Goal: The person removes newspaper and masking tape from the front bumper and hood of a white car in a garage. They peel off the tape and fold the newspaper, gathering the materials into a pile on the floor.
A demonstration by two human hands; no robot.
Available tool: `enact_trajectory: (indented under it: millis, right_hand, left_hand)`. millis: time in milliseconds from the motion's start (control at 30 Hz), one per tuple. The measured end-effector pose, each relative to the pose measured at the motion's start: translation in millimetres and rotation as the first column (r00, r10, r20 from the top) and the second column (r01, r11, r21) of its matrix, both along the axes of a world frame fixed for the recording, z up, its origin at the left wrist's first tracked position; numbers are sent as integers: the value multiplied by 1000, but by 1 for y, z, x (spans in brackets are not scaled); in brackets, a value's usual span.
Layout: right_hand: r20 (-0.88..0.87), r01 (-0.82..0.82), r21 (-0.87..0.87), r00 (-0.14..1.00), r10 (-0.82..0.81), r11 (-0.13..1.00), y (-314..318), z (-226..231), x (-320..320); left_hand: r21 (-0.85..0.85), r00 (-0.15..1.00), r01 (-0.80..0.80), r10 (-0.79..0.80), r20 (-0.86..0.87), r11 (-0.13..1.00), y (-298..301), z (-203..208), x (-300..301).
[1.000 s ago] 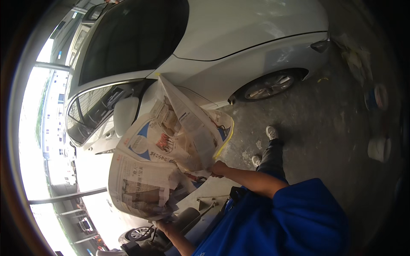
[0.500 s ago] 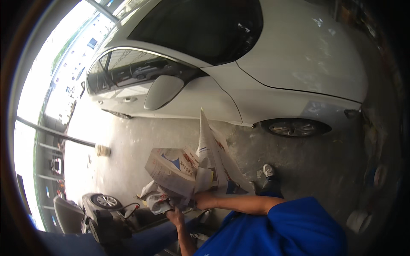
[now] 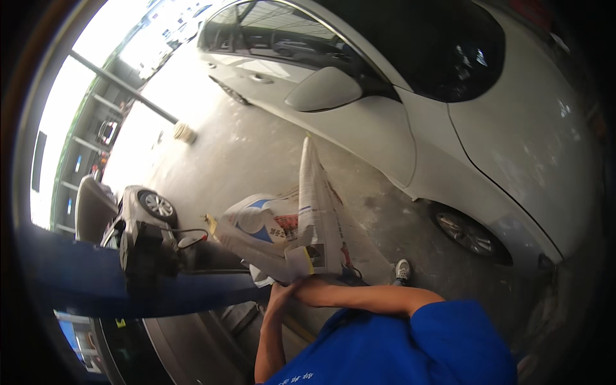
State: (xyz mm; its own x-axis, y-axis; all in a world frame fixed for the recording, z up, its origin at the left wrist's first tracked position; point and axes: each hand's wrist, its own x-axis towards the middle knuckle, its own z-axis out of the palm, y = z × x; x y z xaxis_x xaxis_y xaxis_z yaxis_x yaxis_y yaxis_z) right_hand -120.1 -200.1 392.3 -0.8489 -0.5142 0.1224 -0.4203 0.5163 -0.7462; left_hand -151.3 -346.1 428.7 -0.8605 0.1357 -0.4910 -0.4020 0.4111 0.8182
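Note:
Printed newspaper sheets [image 3: 321, 221] are bunched in front of my body, with one folded part sticking up to a point and another part fanning out to the left. My left hand [image 3: 280, 292] grips the lower edge of the newspaper, its fingers largely hidden behind the paper. Right beside it, almost touching, my right hand [image 3: 310, 290] is closed on the base of the same newspaper. My right forearm crosses in from the blue sleeve.
A white car [image 3: 359, 135] stands ahead and to the right, its side mirror [image 3: 324, 90] jutting out. At left is a blue beam [image 3: 199, 292] with a dark mechanism [image 3: 147, 256]. Another car's wheel [image 3: 157, 205] lies beyond. A bucket [image 3: 185, 133] stands by a pole.
My view has turned, so the white car appears tilted and further right. My left hand has come up next to the right. The crumpled left part of the newspaper looks more spread out.

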Motion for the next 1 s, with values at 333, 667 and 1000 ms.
enact_trajectory:
  millis: [333,667,1000]
  right_hand:
    - [-273,41,290,961,42,956,19,-21,0]
    - [-151,377,-122,907,-393,918,93,78,4]
    - [644,579,-542,752,-142,609,124,33,-49]
  left_hand:
    - [62,958,-278,281,-50,959,32,-35,-11]
    - [84,804,-482,478,-353,872,3,-47,-45]
    - [730,889,-380,443,118,568,64,-28,-25]
